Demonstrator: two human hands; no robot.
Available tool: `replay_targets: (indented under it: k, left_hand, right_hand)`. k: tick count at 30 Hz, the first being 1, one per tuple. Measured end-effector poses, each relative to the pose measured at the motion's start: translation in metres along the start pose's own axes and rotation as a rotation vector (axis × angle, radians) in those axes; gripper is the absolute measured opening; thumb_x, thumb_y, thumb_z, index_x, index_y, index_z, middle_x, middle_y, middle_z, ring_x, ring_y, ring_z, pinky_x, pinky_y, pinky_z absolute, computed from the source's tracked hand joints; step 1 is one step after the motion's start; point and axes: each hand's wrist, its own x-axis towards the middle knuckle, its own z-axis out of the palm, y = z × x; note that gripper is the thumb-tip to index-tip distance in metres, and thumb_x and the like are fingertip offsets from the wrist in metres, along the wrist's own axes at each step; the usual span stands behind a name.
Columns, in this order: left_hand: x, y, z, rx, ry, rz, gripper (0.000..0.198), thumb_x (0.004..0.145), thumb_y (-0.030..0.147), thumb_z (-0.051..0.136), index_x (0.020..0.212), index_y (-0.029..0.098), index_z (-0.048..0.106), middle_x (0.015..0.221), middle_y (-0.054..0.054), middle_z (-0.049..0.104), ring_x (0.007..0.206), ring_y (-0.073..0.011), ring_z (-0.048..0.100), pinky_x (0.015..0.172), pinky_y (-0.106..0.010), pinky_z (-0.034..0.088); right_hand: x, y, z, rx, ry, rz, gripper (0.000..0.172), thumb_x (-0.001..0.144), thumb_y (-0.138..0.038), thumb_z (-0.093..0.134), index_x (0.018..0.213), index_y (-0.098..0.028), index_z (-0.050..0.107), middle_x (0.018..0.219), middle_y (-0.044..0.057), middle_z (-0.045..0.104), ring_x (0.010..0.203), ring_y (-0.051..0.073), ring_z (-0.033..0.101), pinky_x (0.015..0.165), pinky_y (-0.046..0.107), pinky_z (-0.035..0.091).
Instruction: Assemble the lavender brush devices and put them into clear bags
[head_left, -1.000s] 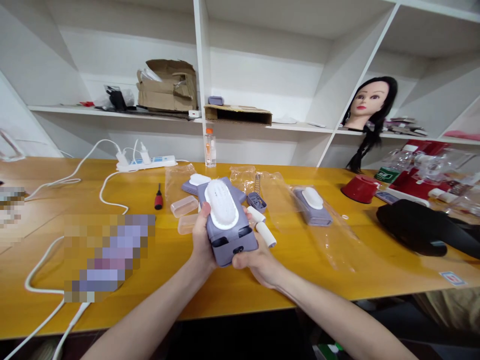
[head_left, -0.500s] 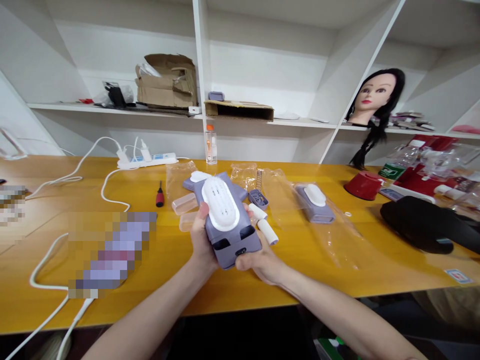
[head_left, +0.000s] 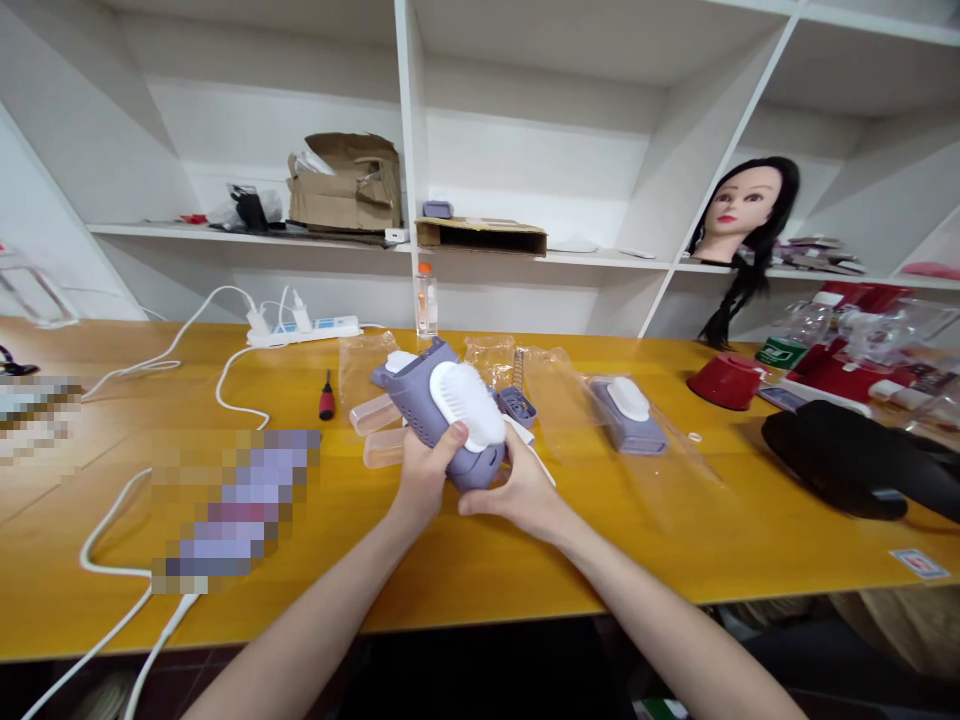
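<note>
Lilac plastic housing (head_left: 429, 395) with its white oval cover (head_left: 465, 405) is tilting over to the right between the person's hands, no longer facing up as it was a moment ago, and its slotted side is now showing above the middle of the yellow table (head_left: 480, 575). The left hand (head_left: 427, 470) is clenching the near end, and the right hand (head_left: 521, 495) is grasping it from below. A steel spring (head_left: 517, 368) and a slotted lilac part (head_left: 516, 407) are lying just beyond, toward the right.

Lilac device (head_left: 450, 420) between both hands (head_left: 427, 480) (head_left: 517, 495)
</note>
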Motion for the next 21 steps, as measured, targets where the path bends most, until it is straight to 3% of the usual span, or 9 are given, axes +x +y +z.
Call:
replay_targets:
  k: [2,5,10,21]
  left_hand:
    - [-0.002,0.000,0.002,0.004,0.021,-0.006,0.049,0.062,0.031,0.073,0.107,0.017,0.059,0.103,-0.007,0.067,0.098,-0.0244,0.062,0.087,-0.032,0.047]
    - [0.000,0.000,0.002,-0.067,0.024,-0.143,0.050,0.062,0.033,0.072,0.107,0.017,0.059,0.101,-0.007,0.068,0.099,-0.0257,0.062,0.088,-0.035,0.048]
    - [0.010,-0.001,-0.003,-0.110,0.015,-0.290,0.049,0.057,0.033,0.073,0.101,0.015,0.061,0.093,-0.008,0.070,0.096,-0.0290,0.063,0.084,-0.039,0.051]
    - [0.008,0.001,0.001,-0.083,0.072,-0.288,0.039,0.062,0.034,0.070,0.096,0.017,0.063,0.087,-0.006,0.071,0.089,-0.0279,0.065,0.081,-0.040,0.052]
  right_hand:
    - [0.000,0.002,0.005,-0.132,0.071,-0.029,0.085,0.042,-0.024,0.083,0.118,-0.021,0.045,0.116,0.005,0.055,0.107,0.023,0.051,0.092,0.037,0.040]
    - [0.000,0.004,0.009,-0.216,0.116,0.017,0.081,0.043,-0.029,0.082,0.115,-0.021,0.046,0.110,0.004,0.057,0.099,0.022,0.053,0.084,0.036,0.044]
    - [-0.003,0.000,0.008,-0.157,0.021,0.122,0.073,0.051,-0.032,0.078,0.116,-0.022,0.047,0.100,0.003,0.060,0.083,0.019,0.057,0.068,0.032,0.047]
    - [-0.003,0.004,0.006,-0.093,-0.048,0.093,0.076,0.051,-0.026,0.078,0.119,-0.022,0.046,0.107,0.004,0.057,0.093,0.021,0.054,0.080,0.035,0.045]
